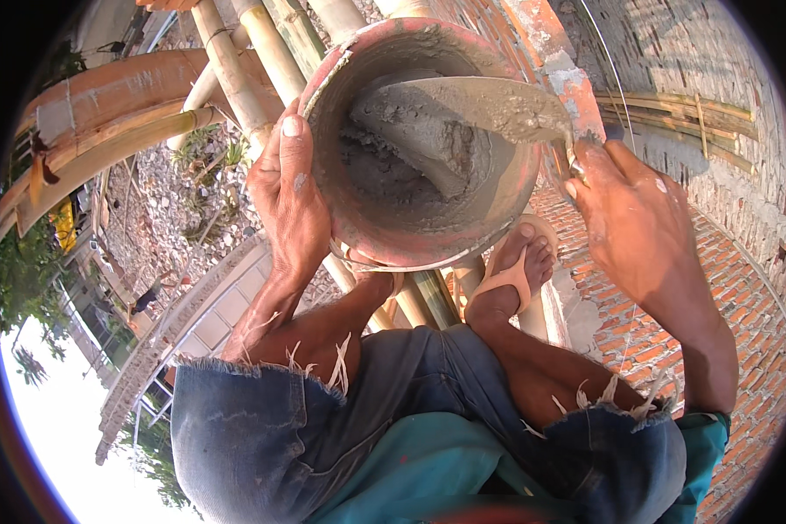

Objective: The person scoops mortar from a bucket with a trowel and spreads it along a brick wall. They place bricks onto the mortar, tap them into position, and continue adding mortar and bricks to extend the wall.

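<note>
Pinching bucket (410, 256) at its rim with left hand (295, 201), gripping mortar-coated trowel (463, 106) in right hand (630, 208), with wet mortar (389, 170) left inside

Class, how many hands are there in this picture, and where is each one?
2. The left hand holds the bucket at its left rim; the right hand grips the trowel just beyond the right rim. No others show.

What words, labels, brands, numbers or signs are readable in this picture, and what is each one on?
None that I can read: no lettering shows on the bucket in the left hand, the trowel in the right hand, the frayed jeans or the brickwork.
</note>
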`<action>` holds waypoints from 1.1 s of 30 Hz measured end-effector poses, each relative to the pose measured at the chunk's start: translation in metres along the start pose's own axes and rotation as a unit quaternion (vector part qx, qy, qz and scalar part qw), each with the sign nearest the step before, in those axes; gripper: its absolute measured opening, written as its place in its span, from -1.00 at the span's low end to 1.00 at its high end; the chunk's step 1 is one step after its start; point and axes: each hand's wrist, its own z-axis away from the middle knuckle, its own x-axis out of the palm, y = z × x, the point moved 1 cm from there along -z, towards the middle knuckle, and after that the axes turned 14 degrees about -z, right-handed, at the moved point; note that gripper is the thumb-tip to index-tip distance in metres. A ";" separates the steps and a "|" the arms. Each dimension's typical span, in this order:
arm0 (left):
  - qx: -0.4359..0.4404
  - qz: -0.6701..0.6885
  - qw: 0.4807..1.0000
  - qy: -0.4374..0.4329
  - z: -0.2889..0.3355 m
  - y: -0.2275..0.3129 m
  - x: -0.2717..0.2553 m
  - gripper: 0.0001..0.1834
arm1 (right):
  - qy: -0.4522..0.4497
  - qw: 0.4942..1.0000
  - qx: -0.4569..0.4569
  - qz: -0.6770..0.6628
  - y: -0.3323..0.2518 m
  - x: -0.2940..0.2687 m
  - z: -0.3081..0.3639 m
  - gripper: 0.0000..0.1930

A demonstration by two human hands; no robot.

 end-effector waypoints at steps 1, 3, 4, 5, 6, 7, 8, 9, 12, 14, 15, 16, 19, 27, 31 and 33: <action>0.047 0.066 0.996 -0.029 0.001 0.002 0.004 -0.41 | -0.017 0.999 0.011 0.025 0.002 0.011 -0.014 -0.67; 0.008 0.074 0.997 -0.036 0.003 0.006 0.005 -0.41 | -0.085 0.994 0.021 0.061 -0.007 0.036 -0.027 -0.61; 0.007 0.069 0.997 -0.037 0.004 0.008 0.006 -0.42 | -0.130 0.989 0.017 0.073 -0.012 0.046 -0.028 -0.58; -0.003 0.065 0.997 -0.050 0.002 0.010 0.004 -0.41 | -0.151 0.986 -0.016 0.067 -0.014 0.049 -0.029 -0.56; 0.005 0.067 0.996 -0.055 0.001 0.012 0.003 -0.41 | -0.140 0.985 -0.032 0.093 -0.016 0.050 -0.027 -0.59; 0.012 0.069 0.996 -0.059 -0.001 0.013 0.003 -0.41 | -0.112 0.986 -0.077 0.100 -0.017 0.044 -0.022 -0.62; -0.022 0.065 0.996 -0.058 -0.003 0.012 0.002 -0.41 | -0.126 0.980 -0.105 0.115 -0.017 0.039 -0.018 -0.65; 0.068 0.038 0.996 -0.047 -0.004 0.013 0.004 -0.41 | -0.083 0.985 -0.103 0.112 -0.012 0.024 -0.014 -0.67; 0.072 0.086 0.992 -0.060 -0.004 0.010 0.008 -0.44 | 0.083 0.966 -0.116 0.214 -0.006 -0.004 -0.019 -0.70; 0.049 0.065 0.995 -0.064 0.001 0.011 0.010 -0.45 | 0.016 0.966 -0.092 0.242 -0.006 0.001 -0.037 -0.71; 0.059 0.070 0.994 -0.065 0.000 0.013 0.013 -0.46 | -0.025 0.960 -0.048 0.274 -0.011 0.006 -0.043 -0.71; 0.073 0.077 0.992 -0.072 0.000 0.015 0.014 -0.47 | -0.054 0.959 -0.069 0.268 -0.017 0.012 -0.043 -0.67; 0.120 0.053 0.991 -0.036 -0.003 0.024 0.016 -0.50 | -0.135 0.958 -0.055 0.247 -0.028 0.018 -0.031 -0.58; 0.096 0.123 0.985 -0.078 0.010 0.036 0.027 -0.52 | -0.007 0.897 -0.146 0.417 0.015 0.006 -0.048 -0.77; 0.066 0.099 0.988 -0.099 0.026 0.036 0.022 -0.52 | -0.190 0.964 -0.046 0.180 0.023 0.003 -0.055 -0.88; 0.096 0.043 0.993 -0.050 0.026 0.033 0.022 -0.49 | -0.257 0.963 -0.010 0.082 0.025 0.003 -0.049 -0.87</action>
